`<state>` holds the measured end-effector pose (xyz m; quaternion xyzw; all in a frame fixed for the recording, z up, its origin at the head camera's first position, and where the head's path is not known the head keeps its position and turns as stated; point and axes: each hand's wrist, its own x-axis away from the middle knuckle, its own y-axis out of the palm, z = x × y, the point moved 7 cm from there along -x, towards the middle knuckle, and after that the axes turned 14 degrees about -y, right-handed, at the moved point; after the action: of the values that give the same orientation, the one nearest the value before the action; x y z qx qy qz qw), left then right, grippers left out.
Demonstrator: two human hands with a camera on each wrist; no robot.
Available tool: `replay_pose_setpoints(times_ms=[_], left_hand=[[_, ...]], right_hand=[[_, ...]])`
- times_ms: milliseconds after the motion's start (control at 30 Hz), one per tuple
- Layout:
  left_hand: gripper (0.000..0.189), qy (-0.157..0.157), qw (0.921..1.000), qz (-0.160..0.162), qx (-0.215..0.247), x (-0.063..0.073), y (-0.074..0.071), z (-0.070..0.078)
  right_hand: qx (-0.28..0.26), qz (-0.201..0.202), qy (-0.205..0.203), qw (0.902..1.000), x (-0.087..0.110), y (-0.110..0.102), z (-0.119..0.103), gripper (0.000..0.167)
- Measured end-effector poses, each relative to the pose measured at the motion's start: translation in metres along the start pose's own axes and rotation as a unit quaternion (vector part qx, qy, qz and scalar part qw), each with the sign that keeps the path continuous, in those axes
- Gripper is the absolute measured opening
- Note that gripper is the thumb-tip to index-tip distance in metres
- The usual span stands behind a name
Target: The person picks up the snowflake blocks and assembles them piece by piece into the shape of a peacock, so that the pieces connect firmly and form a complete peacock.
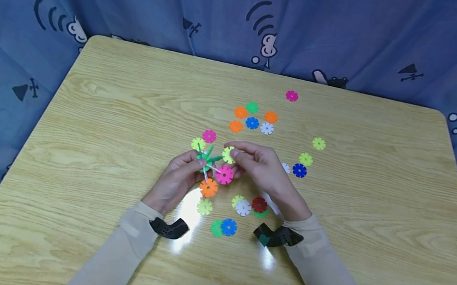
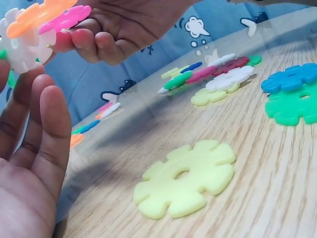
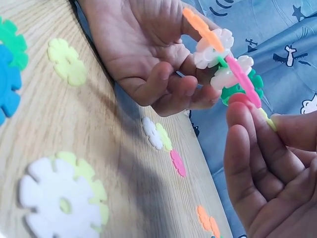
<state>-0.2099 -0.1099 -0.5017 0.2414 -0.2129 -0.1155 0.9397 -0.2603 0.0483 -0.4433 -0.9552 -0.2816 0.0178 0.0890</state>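
Note:
My left hand (image 1: 176, 176) grips a small cluster of interlocked snowflake discs above the table. Green discs (image 1: 205, 160) form its upper part, while a pink disc (image 1: 224, 175) and an orange disc (image 1: 208, 188) stick out on white ones. In the right wrist view, the white discs (image 3: 214, 48) slot into the pink and orange ones. Between thumb and fingers, my right hand (image 1: 264, 172) pinches a yellow snowflake disc (image 1: 228, 154) close beside the pink disc. Only a thin edge of this yellow disc (image 3: 269, 120) shows in the right wrist view; whether it touches the cluster I cannot tell.
Loose discs lie around the hands on the wooden table (image 1: 96, 139). Nearest are a yellow disc (image 1: 205, 206), a blue disc (image 1: 229, 227) overlapping a green one, and a dark red disc (image 1: 259, 204). Farther back lie several more, including a pink disc (image 1: 292, 95). Blue curtain surrounds the table.

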Motion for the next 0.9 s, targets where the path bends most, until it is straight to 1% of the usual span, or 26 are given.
replay_pose_setpoints(times_ms=[300, 600, 800, 900], left_hand=[[0.025, 0.003, 1.0, -0.003, 0.003, 0.0002, 0.0013, 0.0012], [0.024, 0.004, 1.0, -0.006, -0.003, -0.0006, 0.0007, -0.0005], [0.021, 0.015, 0.9997, -0.009, -0.014, -0.0014, 0.0019, 0.0], [0.021, 0.018, 0.9997, -0.005, -0.018, -0.0014, 0.0021, 0.0003]], right_hand=[[-0.001, 0.0, -0.004, 1.0, 0.0003, -0.0012, 0.0001, 0.033], [0.005, -0.012, -0.007, 0.9999, 0.0008, -0.0005, -0.0005, 0.031], [0.008, -0.011, -0.016, 0.9998, 0.0008, 0.0, -0.0015, 0.032], [0.009, -0.006, -0.02, 0.9997, 0.0006, -0.0002, -0.0019, 0.032]])
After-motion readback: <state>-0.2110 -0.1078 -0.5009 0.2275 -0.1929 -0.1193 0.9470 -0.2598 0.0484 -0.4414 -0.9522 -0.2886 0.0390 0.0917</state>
